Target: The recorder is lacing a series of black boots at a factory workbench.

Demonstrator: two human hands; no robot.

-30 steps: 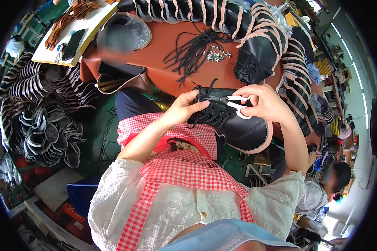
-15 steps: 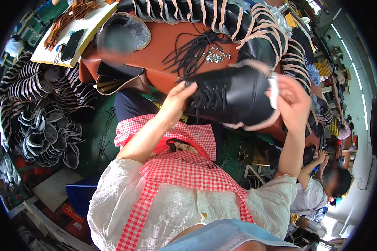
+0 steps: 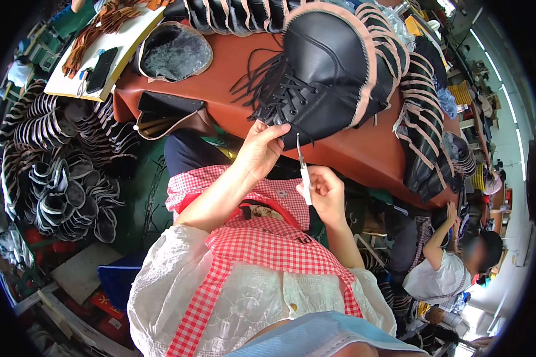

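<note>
A black leather shoe upper [image 3: 324, 59] is raised over the brown-red work table, its toe pointing up and away. Dark laces cross its front, and a pinkish notched edge runs around the toe. My left hand [image 3: 261, 149] pinches it at the near end by the lace opening, thumb on top. My right hand [image 3: 324, 190] is closed around a slim tool with a white handle [image 3: 306, 184] and a thin metal tip. That tip stands close to the upper's near edge; whether it touches a lace there I cannot tell.
Finished uppers [image 3: 423, 125] line the table's [image 3: 220, 77] far and right edges. Loose black laces [image 3: 257, 80] lie partly behind the held upper. An oval piece with a grey inside [image 3: 175, 53] and a pale board with a phone [image 3: 103, 68] are left. A co-worker [image 3: 443, 268] sits at right.
The upper has turned from lying sideways to toe-up and away. My right hand has left the toe end and come down and left, bringing the white-handled tool to the near end.
</note>
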